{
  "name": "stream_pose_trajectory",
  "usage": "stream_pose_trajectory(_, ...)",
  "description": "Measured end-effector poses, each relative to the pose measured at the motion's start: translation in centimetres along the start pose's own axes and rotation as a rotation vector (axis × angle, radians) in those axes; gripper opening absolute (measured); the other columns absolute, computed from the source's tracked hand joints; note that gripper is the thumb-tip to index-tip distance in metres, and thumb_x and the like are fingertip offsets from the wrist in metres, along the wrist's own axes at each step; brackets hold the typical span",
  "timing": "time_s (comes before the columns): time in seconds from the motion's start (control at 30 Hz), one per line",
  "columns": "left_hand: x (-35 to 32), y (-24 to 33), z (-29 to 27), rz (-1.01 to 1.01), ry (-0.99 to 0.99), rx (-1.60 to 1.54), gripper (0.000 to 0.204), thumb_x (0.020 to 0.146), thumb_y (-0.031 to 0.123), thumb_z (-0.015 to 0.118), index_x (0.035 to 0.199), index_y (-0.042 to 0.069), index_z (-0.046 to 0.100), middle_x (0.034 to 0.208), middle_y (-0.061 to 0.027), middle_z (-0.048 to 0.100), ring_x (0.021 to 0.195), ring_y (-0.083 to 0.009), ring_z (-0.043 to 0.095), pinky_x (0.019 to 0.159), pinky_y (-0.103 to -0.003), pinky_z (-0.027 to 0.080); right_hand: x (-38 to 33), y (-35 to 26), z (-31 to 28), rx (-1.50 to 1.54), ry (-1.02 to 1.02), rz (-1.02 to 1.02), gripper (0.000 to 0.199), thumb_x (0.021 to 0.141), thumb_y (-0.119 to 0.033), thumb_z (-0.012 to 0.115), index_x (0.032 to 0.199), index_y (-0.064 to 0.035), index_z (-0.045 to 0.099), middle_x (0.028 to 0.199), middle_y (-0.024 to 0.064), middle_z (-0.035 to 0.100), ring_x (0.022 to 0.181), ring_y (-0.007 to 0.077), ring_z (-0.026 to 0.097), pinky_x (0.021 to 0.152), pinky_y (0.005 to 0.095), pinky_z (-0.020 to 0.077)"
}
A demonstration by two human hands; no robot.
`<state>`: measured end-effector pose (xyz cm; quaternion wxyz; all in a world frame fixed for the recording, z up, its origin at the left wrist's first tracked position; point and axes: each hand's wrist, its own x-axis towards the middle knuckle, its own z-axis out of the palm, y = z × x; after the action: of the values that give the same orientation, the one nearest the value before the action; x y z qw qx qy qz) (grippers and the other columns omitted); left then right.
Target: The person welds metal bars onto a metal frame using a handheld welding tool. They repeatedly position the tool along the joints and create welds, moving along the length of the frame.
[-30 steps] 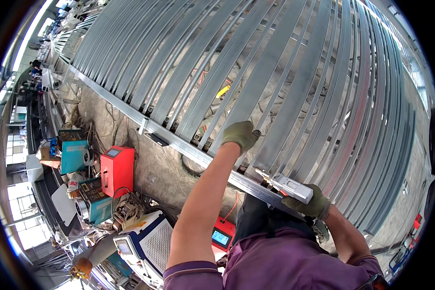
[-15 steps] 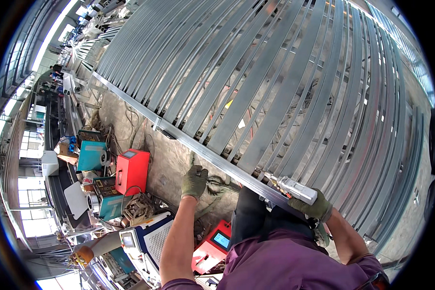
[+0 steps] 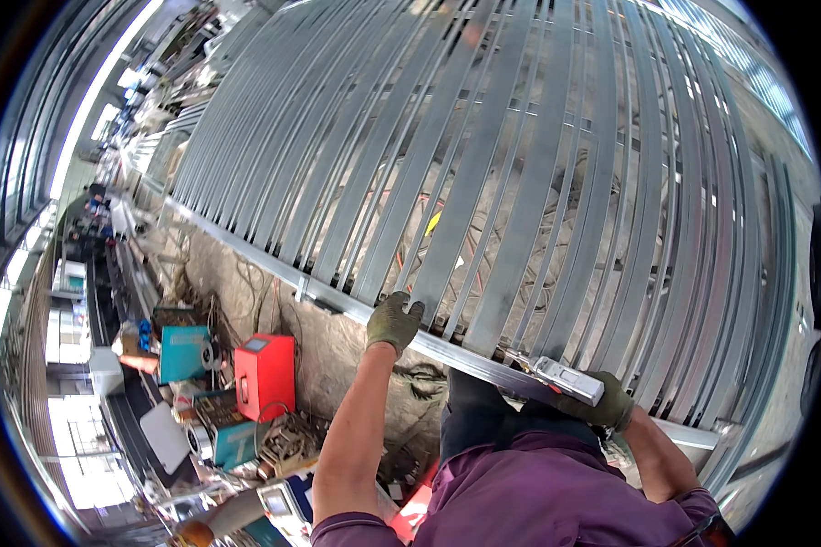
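My right hand (image 3: 602, 401), in a dark green work glove, is closed round a silver, boxy hand-held welding gun (image 3: 570, 380). The gun's narrow front end points left along the bar ends, just above the frame's edge rail (image 3: 465, 356). My left hand (image 3: 394, 323), gloved the same way, is over that rail near the end of a flat grey metal bar (image 3: 447, 246). Its thumb and fingers are apart and bent, with nothing visible between them. Whether its fingertips touch the metal is hard to tell.
Many parallel grey bars form a wide grid before me, with cables beneath. To the left stand a red machine box (image 3: 265, 376), teal units (image 3: 185, 354) and a white and blue machine (image 3: 287, 500). Another red box (image 3: 415, 515) is partly hidden beside my legs.
My left hand has moved up and right, from beside the rail to over it. The right hand still holds the welding gun, slightly lower in view. The whole view has shifted a little.
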<state>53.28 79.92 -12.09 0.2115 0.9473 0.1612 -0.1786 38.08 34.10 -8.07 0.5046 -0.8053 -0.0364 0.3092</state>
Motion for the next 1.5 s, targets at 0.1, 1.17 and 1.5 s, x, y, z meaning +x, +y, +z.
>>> stream_pose_trajectory(0.1,4.8,1.2,-0.9,0.066,-0.100,0.115,0.062,0.104,0.051,0.077,0.145,0.005,0.072,0.141,-0.0213,0.078,0.134,-0.0419,0.072,0.114,-0.050,0.057,1.5,-0.2,2.2,-0.087,0.085,-0.130,0.048,0.095,-0.044,0.093,0.128,-0.0114,0.082,0.107,0.0137,0.085,0.101,0.0271,0.084,0.090,0.0382,0.0657)
stream_pose_trajectory(1.17,9.5,6.3,0.5,0.134,-0.495,0.322,0.127,0.098,0.086,0.062,0.176,-0.007,0.023,0.167,-0.0291,0.056,0.151,-0.0398,0.062,0.122,-0.046,0.053,12.9,-10.2,4.9,-0.293,-0.129,0.184,0.054,0.094,-0.061,0.087,0.125,-0.0163,0.082,0.102,0.0131,0.085,0.096,0.0343,0.085,0.085,0.0423,0.0681)
stream_pose_trajectory(1.5,6.9,10.5,5.0,-0.077,-0.371,0.377,0.163,0.080,0.093,0.076,0.179,-0.008,-0.005,0.183,-0.0368,0.018,0.170,-0.0540,0.024,0.134,-0.067,0.029,12.7,-9.3,5.0,-0.195,-0.195,0.113,0.052,0.094,-0.059,0.084,0.125,-0.0174,0.082,0.110,0.0135,0.085,0.103,0.0381,0.082,0.091,0.0459,0.0650)
